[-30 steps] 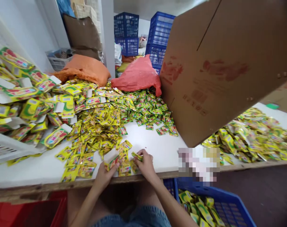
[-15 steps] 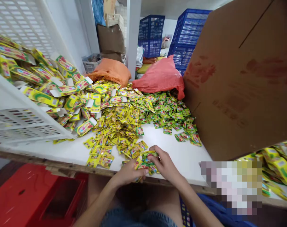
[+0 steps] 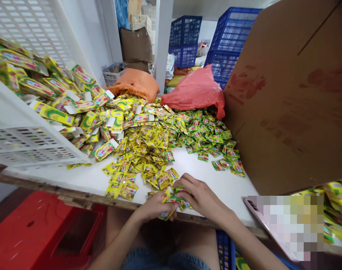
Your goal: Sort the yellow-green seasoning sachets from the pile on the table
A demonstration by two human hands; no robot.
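Observation:
At the table's front edge, my left hand (image 3: 152,206) is closed around small yellow-and-green sachets (image 3: 166,215), its thumb lying across them. My right hand (image 3: 201,195) bends over the same bunch from the right, its fingers curled onto the green sachets (image 3: 184,203). How many pieces are held is hidden by the fingers. Just beyond my hands lies a heap of yellow sachets (image 3: 148,152), and behind it to the right a heap of green sachets (image 3: 199,131). Flattened-looking yellow cartons (image 3: 106,149), several with white flaps open, spread to the left.
A tipped white crate (image 3: 32,138) spills cartons at left. A large cardboard box (image 3: 286,101) stands at right, beside a partly blurred phone (image 3: 268,228). Orange (image 3: 135,84) and red (image 3: 196,93) sacks lie behind. Blue crates (image 3: 232,33) are stacked farther back. A red stool (image 3: 27,228) is below left.
My right hand has turned farther over the sachets, its fingers shifting left across them. My left hand keeps its hold. The whole view has shifted slightly.

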